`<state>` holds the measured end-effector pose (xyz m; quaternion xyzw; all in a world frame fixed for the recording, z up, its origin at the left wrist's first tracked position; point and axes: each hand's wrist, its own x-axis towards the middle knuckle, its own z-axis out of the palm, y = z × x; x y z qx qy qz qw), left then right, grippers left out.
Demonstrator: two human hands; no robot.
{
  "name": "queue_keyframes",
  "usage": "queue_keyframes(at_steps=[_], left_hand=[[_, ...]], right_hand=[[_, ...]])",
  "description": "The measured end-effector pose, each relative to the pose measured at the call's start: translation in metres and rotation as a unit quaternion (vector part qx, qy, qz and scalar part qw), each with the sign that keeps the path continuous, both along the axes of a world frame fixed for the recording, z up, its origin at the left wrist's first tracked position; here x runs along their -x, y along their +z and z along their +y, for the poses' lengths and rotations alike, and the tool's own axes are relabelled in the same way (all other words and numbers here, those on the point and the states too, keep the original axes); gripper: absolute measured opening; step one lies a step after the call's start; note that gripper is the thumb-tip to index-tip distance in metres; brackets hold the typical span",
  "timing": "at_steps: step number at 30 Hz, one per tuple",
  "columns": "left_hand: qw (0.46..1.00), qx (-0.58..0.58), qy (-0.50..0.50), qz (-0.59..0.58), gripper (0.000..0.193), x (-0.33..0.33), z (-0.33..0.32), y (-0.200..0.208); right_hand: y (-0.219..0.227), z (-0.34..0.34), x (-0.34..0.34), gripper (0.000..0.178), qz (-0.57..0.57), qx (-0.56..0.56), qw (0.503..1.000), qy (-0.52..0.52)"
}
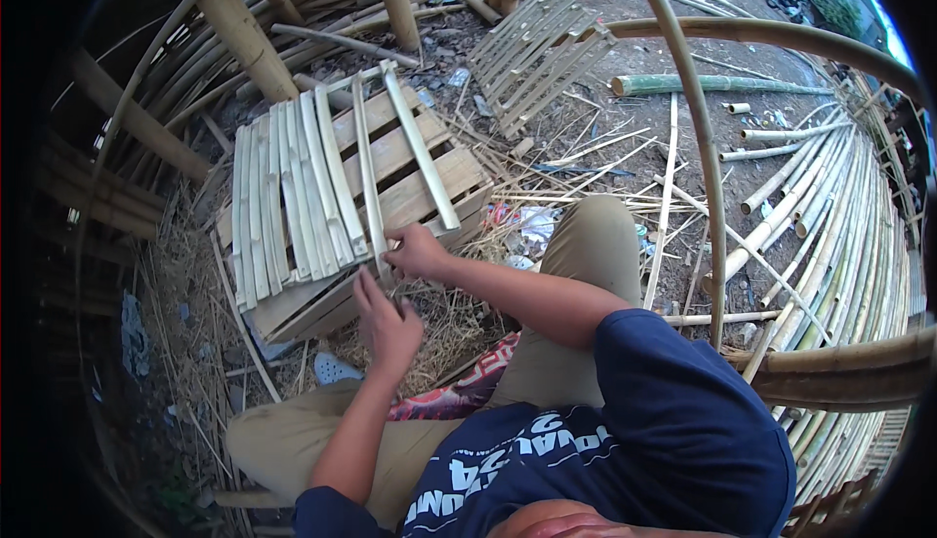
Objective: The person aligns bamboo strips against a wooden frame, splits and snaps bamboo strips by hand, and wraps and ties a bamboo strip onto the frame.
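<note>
Pale split-bamboo strips lie side by side across a wooden slatted crate in front of me. My right hand is closed round the near end of one bamboo strip, which runs away from me over the crate. Just below it and to the left, my left hand is close to that same end. Its fingers point up toward the strip but are smeared, so their grip is unclear. Another loose bamboo strip rests slantwise on the crate's right part.
Beyond the crate lies a slatted bamboo panel. Thick bamboo posts rise at the far left, and a curved bamboo pole crosses the right side. Many long bamboo poles are piled there. Shavings and litter cover the ground.
</note>
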<state>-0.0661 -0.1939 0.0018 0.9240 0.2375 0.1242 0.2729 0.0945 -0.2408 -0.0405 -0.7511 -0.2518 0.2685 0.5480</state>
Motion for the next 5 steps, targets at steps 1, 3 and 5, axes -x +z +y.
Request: queue_keyframes(at_steps=[1,3,5], left_hand=[[0.998,-0.039,-0.042,-0.013,0.085,-0.004,0.013,-0.01],[0.992,-0.064,-0.06,0.087,0.085,-0.021,0.01,0.0],[0.977,-0.054,-0.041,0.201,0.089,-0.02,0.017,0.005]], right_hand=[[0.004,-0.002,0.0,0.04,0.038,0.015,0.999,0.009],[-0.012,-0.011,-0.013,0.046,-0.051,0.01,0.999,0.002],[0.008,-0.011,-0.011,0.055,-0.056,0.085,0.991,0.087]])
